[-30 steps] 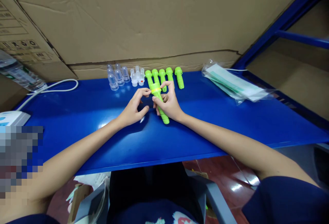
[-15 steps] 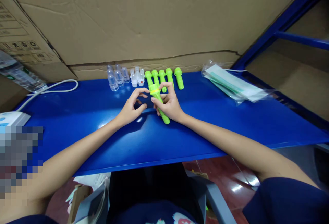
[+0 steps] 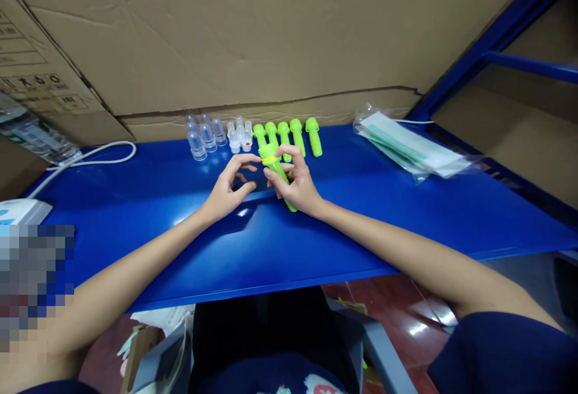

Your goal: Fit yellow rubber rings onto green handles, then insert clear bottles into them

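Observation:
My right hand is closed around a green flashlight-shaped plastic tube, its wide threaded head tilted up to the left. A yellow ring sits round its neck. My left hand is just left of it, thumb and fingers apart and curved, with nothing held. Its index fingertip reaches the tube's head; whether they touch I cannot tell. Behind my hands stand several similar green tubes, head up in a row. Left of them are small whitish translucent plastic pieces, one with a red spot, and clear plastic cylinders.
A clear plastic bag with white and green contents lies at the right. On the left are a water bottle, a white cable and a white box. Cardboard stands behind the blue table.
The green tube has turned slightly in my right hand, and its lower end shows less. My left hand keeps nearly the same pose. The objects on the table stay put.

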`<move>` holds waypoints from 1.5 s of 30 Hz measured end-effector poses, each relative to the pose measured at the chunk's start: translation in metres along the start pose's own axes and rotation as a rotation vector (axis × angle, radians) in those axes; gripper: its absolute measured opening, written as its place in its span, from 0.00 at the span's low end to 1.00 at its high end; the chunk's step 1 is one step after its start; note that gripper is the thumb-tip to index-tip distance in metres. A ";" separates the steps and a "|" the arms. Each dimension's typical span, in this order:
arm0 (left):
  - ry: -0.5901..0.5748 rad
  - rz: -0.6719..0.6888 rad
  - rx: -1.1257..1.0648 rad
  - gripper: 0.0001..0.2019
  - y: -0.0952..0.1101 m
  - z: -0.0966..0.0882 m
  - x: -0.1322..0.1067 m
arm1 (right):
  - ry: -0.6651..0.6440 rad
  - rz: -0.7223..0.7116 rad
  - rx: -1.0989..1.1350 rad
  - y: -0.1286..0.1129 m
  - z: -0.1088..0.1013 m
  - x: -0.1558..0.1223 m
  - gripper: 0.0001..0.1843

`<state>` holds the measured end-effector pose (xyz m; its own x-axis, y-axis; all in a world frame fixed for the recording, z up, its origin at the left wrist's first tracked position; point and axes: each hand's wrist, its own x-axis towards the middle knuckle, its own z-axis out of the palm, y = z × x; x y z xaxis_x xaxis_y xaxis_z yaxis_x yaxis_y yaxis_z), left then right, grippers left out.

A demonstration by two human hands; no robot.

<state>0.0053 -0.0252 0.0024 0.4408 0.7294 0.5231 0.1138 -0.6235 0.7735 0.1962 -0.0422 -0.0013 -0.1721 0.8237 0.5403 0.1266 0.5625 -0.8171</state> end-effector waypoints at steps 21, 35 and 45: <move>-0.022 0.077 -0.040 0.22 0.002 0.002 0.001 | -0.072 -0.051 0.044 0.003 0.004 -0.004 0.21; 0.044 -0.062 -0.184 0.23 0.012 0.002 0.001 | -0.131 -0.129 -0.307 0.002 0.004 -0.001 0.31; 0.091 -0.006 -0.133 0.18 0.007 -0.001 0.002 | -0.205 -0.166 -0.377 0.003 0.000 0.000 0.25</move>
<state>0.0059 -0.0280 0.0096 0.3570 0.7592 0.5442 -0.0052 -0.5810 0.8139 0.1965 -0.0407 -0.0034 -0.4053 0.7100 0.5759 0.4211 0.7041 -0.5717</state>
